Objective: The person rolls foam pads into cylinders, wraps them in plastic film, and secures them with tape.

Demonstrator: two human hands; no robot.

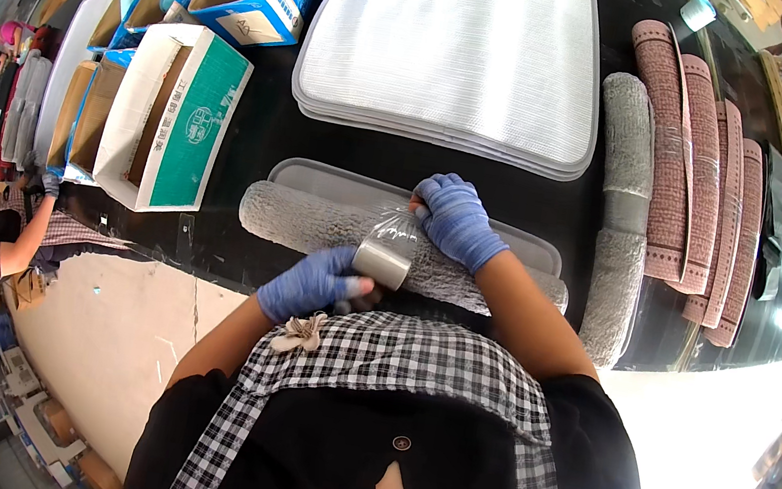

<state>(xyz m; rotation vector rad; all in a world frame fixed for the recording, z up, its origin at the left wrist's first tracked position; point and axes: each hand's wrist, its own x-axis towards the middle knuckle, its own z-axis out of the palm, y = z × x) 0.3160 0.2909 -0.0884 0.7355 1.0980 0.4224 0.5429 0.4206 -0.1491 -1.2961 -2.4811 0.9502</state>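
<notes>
Centrally, grey roll [299, 216]: on the wearer's side of the white stack [450, 51]
Left hand [309, 285]: beside the silver band [383, 262]; cannot tell whether fingers clamp it
Right hand [460, 223]: fingertips pinched on the band's far edge

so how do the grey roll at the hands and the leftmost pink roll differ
The grey roll looks shaggy; the leftmost pink roll looks flatter, dotted near its ends. The grey roll lies mostly crosswise; the pink roll points mostly forward. The left hand and right hand are at the grey roll; neither touches the pink roll. Both are rolled up.
</notes>
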